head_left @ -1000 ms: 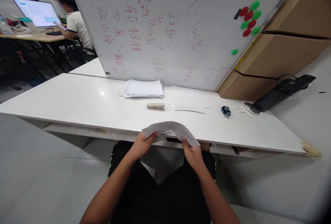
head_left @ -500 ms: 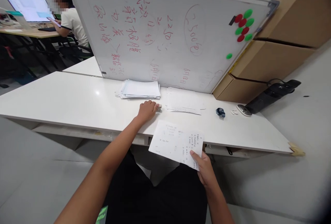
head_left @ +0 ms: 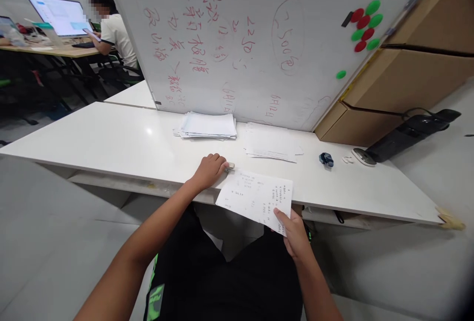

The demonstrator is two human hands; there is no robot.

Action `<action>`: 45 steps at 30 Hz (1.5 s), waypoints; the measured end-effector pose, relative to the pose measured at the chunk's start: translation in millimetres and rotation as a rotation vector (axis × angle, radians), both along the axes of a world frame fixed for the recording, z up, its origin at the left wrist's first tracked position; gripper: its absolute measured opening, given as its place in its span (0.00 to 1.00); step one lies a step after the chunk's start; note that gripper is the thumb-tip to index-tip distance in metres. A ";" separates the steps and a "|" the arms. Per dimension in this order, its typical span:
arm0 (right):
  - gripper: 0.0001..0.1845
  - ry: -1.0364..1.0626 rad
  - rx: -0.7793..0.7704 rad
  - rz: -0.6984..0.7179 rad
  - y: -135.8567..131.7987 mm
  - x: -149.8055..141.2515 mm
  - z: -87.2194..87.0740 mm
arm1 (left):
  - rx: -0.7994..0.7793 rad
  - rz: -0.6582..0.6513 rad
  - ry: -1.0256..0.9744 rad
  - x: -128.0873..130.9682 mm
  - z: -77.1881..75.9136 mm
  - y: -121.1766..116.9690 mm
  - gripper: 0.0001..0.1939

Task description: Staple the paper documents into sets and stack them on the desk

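My left hand is closed around what looks like a small stapler, and only its pale tip shows past the fingers. It is low over the front of the desk, with the tip right by the upper left corner of a white sheet. That sheet carries small printed or handwritten marks. My right hand grips its lower right corner, thumb on top and fingers beneath. Whether the sheet is single or several layers, I cannot tell. Beyond my left hand lies a thick stack of paper; a thinner paper pile sits to its right.
A whiteboard with red writing and round magnets stands along the back of the white desk. At right are cardboard boxes, a black bottle, a mouse and a small dark blue object. Another person sits at far left.
My left hand has come toward the desk's front edge with the stapler, closing up to the sheet's corner. The sheet has risen slightly in my right hand. The view has shifted a little.
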State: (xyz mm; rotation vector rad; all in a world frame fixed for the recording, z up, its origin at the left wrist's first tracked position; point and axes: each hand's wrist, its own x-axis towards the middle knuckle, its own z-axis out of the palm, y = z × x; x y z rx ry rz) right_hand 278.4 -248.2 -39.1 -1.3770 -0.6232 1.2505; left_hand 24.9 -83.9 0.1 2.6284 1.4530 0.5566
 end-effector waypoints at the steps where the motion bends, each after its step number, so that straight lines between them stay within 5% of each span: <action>1: 0.23 0.007 -0.002 0.004 -0.5 -1.2 -0.2 | -0.001 0.008 -0.002 0.2 -0.6 -0.7 0.19; 45: 0.25 0.033 -0.002 -0.009 -1.6 3.7 -16.4 | -0.056 -0.002 -0.114 2.1 -1.4 1.5 0.19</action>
